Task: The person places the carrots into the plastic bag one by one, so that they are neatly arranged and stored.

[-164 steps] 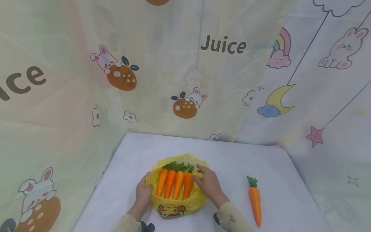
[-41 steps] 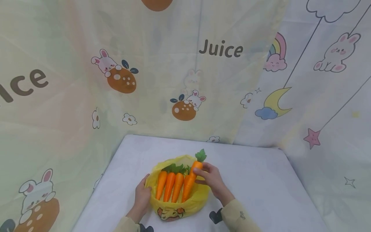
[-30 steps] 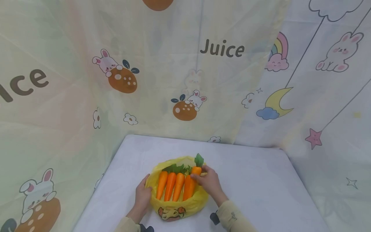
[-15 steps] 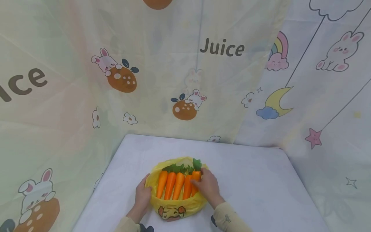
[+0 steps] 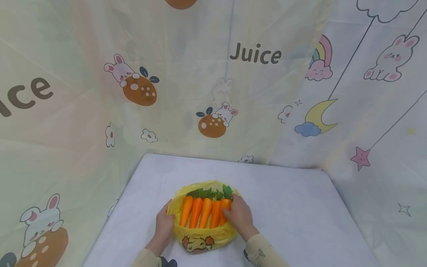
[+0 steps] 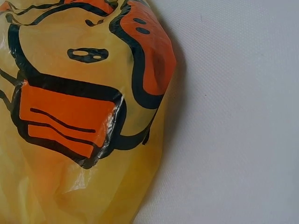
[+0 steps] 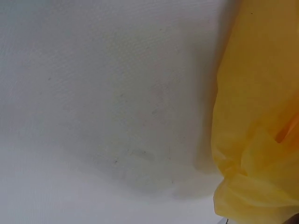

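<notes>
A yellow plastic bag with a cartoon face printed on its front lies with its mouth spread wide. Several orange carrots with green leafy tops lie side by side inside. At the left rim my left hand grips the bag. My right hand holds the rightmost carrot inside the right rim, thumb on its near side; the other fingers are mostly hidden. The left wrist view shows the printed plastic, the right wrist view the bag's plain yellow side. Neither wrist view plainly shows fingers.
The bag lies on a white-covered table. Fabric sheets printed with rabbits and the word Juice hang behind it and at both sides.
A loose carrot at the right of the table was picked up by my right hand, brought over the bag and lowered in beside the others. My left hand stays on the rim.
</notes>
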Tool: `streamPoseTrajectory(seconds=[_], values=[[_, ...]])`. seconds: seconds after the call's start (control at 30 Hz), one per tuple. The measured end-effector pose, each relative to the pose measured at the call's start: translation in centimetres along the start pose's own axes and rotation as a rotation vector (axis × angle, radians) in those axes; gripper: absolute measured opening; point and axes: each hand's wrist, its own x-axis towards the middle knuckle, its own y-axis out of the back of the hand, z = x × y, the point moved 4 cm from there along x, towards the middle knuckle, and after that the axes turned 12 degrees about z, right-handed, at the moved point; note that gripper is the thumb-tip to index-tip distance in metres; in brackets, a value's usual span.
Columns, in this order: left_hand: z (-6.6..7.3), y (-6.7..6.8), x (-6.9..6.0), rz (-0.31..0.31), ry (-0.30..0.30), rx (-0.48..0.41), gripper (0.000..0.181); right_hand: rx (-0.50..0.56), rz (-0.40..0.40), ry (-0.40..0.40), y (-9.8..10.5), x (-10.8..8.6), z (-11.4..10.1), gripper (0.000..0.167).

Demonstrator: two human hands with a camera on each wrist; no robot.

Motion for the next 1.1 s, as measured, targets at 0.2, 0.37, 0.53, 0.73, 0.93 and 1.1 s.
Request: streamPoseTrajectory(seconds=[0.2, 0.37, 0.53, 0.73, 0.93, 1.1], values=[[-0.01, 0.07, 0.05, -0.001, -0.001, -0.009, 0.063, -0.013, 0.006, 0.023, 0.01, 0.05, -0.18, 0.062], [-0.08, 0.11, 0.08, 0.0, 0.0, -0.011, 0.064, -0.072, 0.02, 0.087, -0.03, 0.19, -0.48, 0.054], [-0.11, 0.05, 0.11, 0.007, 0.003, -0.011, 0.065, -0.154, 0.015, 0.112, -0.28, 0.36, -0.53, 0.051], [-0.12, 0.11, 0.27, 0.012, -0.006, -0.005, 0.064, -0.167, 0.005, 0.102, -0.31, 0.49, -0.42, 0.045], [-0.04, 0.02, 0.18, 0.009, 0.0, 0.0, 0.063, -0.182, 0.002, 0.104, -0.44, 0.61, -0.09, 0.041], [0.01, 0.0, -0.03, 0.008, 0.004, -0.004, 0.062, -0.179, -0.002, 0.104, -0.65, 0.57, 0.15, 0.039]])
